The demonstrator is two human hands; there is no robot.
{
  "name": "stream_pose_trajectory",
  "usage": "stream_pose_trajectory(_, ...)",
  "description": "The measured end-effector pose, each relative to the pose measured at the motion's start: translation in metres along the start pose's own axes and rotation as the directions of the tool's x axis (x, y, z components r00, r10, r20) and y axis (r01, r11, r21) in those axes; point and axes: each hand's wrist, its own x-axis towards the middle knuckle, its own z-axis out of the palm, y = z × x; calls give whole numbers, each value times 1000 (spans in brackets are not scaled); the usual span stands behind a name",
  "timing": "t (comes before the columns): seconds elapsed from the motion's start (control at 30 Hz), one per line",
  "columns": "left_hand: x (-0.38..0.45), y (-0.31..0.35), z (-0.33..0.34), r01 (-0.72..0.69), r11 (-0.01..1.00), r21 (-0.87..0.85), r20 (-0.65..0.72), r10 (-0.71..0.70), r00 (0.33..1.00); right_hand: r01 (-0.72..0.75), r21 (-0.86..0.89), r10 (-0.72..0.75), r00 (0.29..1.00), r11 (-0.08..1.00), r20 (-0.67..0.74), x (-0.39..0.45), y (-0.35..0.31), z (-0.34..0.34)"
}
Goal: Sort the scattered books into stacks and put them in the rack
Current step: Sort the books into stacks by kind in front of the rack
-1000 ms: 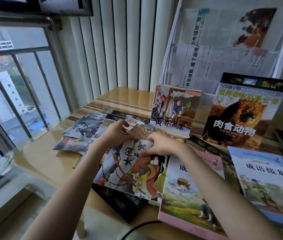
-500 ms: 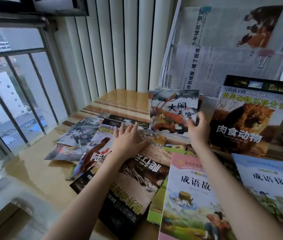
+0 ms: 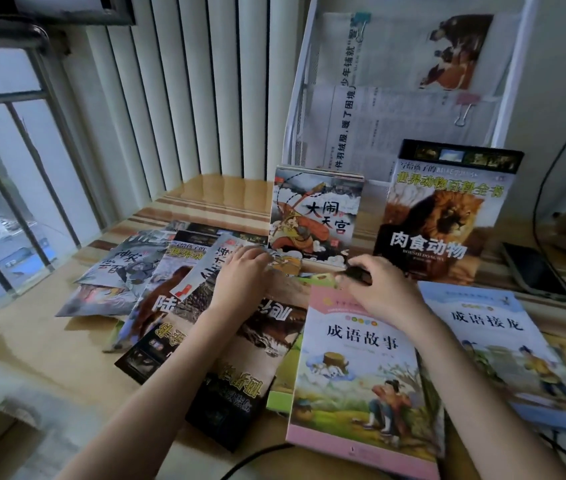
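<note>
A thin monkey-king picture book (image 3: 312,216) stands upright in the white wire rack (image 3: 296,133), with a large lion book (image 3: 442,209) upright beside it on the right. Other books lie scattered on the wooden table (image 3: 32,341): a pink-edged storybook (image 3: 357,362), a blue-edged one (image 3: 492,341), a dark upside-down animal book (image 3: 240,362), and several overlapping ones at the left (image 3: 125,268). My left hand (image 3: 243,275) rests flat on the pile, fingertips on a small book. My right hand (image 3: 378,289) curls its fingers round the dark edge of a book (image 3: 357,273) just above the pink one.
Clipped newspapers (image 3: 395,98) fill the rack's upper tiers. A dark phone or tablet (image 3: 534,275) lies at the right with cables running past it. A black cable (image 3: 257,459) crosses the table's near edge. Window bars (image 3: 15,161) and vertical blinds close off the left and back.
My right hand set the monkey-king book upright in the rack, let go, and came down to the pile. My left hand stayed on the scattered books, shifting slightly right.
</note>
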Motion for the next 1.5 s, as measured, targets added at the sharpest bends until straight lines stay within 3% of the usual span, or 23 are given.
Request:
stream_pose_trajectory(0.03, -8, 14, -4, -7, 993, -117, 16, 9, 1000, -58, -50, 53, 994, 997, -98, -8, 11, -5)
stream_pose_trajectory(0.1, -22, 46, -11, 77, 939, -336, 228, 1, 974, -288, -100, 277, 955, 953, -104, -20, 40, -18)
stream_pose_trajectory(0.17, -29, 69, -12, 176, 897, -407, 412, 8, 911, -520, -143, 522, 852, 842, -23, -28, 79, -27)
stream_pose_trajectory(0.27, -27, 89, -11, 251, 881, -402, 464, -40, 885, -668, -8, 668, 744, 744, -3, -42, 110, -39)
stream_pose_trajectory(0.33, -23, 98, -13, 360, 816, -452, 490, -110, 865, -651, 83, 654, 756, 755, -24, -51, 114, -46)
stream_pose_trajectory(0.47, -15, 113, -17, 537, 667, -518, 541, -231, 809, -619, 36, 615, 770, 785, -169, -57, 115, -49)
stream_pose_trajectory(0.63, -6, 127, -18, 509, 466, -724, 452, -237, 860, -345, 51, 317, 782, 937, -536, -63, 127, -46)
stream_pose_trajectory(0.67, -3, 128, -18, 502, 431, -750, 437, -248, 865, -286, 75, 277, 780, 955, -561, -64, 132, -48)
stream_pose_trajectory(0.73, 7, 131, -16, 515, 409, -753, 428, -291, 856, -241, 235, 334, 761, 942, -556, -67, 139, -56)
stream_pose_trajectory(0.8, 15, 131, -13, 579, 322, -749, 501, -297, 813, -239, 494, 495, 718, 836, -490, -68, 146, -65)
stream_pose_trajectory(0.87, 16, 134, -12, 636, 150, -757, 611, -183, 770, -252, 686, 612, 710, 682, -348, -69, 149, -72)
stream_pose_trajectory(1.0, 17, 138, -2, 626, -108, -772, 629, 5, 777, -177, 847, 604, 773, 501, -195, -69, 151, -74)
stream_pose_trajectory(1.07, 17, 141, 3, 612, -184, -769, 616, 43, 786, -69, 938, 585, 796, 341, -154, -70, 148, -77)
stream_pose_trajectory(1.13, 19, 147, 5, 599, -184, -780, 599, 59, 798, 8, 972, 545, 827, 236, -139, -67, 143, -79)
stream_pose_trajectory(1.23, 16, 167, 3, 564, -130, -816, 564, 39, 825, 68, 975, 494, 853, 211, -167, -61, 119, -69)
stream_pose_trajectory(1.37, 17, 181, 10, 460, 53, -887, 455, -83, 887, 5, 993, 491, 869, 117, -62, -58, 102, -49)
stream_pose_trajectory(1.43, 17, 183, 11, 359, 172, -917, 337, -148, 930, -145, 968, 420, 906, 206, 47, -59, 105, -45)
stream_pose_trajectory(1.5, 19, 188, 11, 302, 185, -935, 275, -158, 948, -233, 884, 374, 925, 406, 71, -64, 106, -44)
